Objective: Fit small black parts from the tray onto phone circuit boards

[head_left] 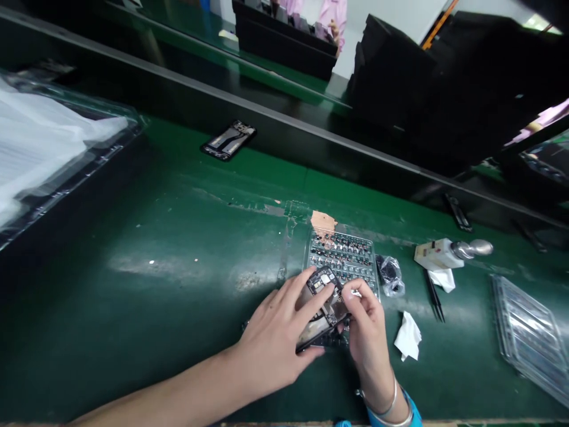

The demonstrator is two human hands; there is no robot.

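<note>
An opened smartphone [331,309] with its inner parts showing lies tilted between my hands in the head view. My left hand [280,332] grips it from the left, fingers across its top face and thumb along the lower edge. At the phone's right edge, my right hand [364,314] is closed in a pinch of thumb and forefinger. Something small and shiny shows by those fingertips, too small to name. Under and behind the phone sits a clear plastic tray [344,252] with rows of small components, partly covered by the phone and hands.
Right of the tray are a small bagged black item [391,276], a white bottle [438,255], black tweezers [435,296], a crumpled tissue [408,337] and stacked clear trays [531,335]. Another opened phone [229,140] lies farther back. A covered tray [57,142] stands left.
</note>
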